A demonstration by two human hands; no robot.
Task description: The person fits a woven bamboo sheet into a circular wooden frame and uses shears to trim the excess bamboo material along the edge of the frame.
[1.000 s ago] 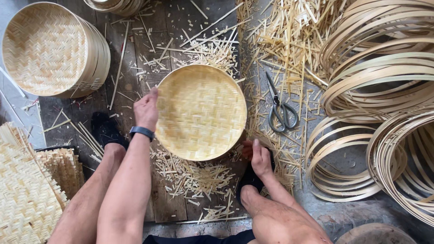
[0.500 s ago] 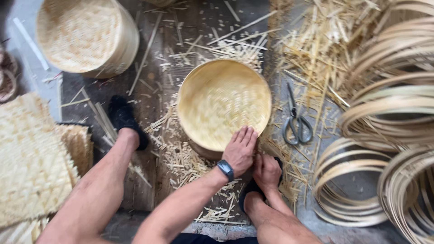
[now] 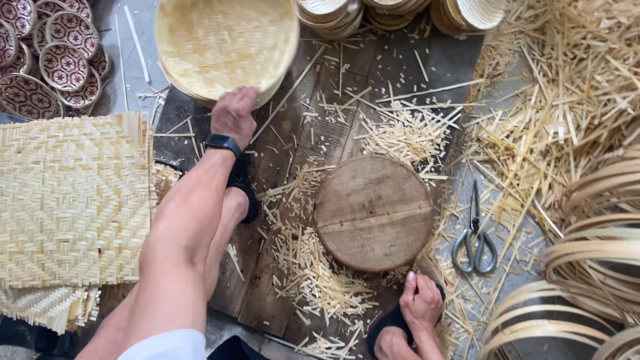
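My left hand [image 3: 233, 115] grips the near rim of the woven bamboo tray [image 3: 227, 43] at eleven o'clock, fingers curled over its edge, setting it on the stack. I should lower it level so the rims nest. My right hand isn't in view. The round wooden block [image 3: 373, 212] sits at center.

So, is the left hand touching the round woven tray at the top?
Touching. The head view shows the left hand with its fingers laid on the lower rim of the woven tray, no gap between them.
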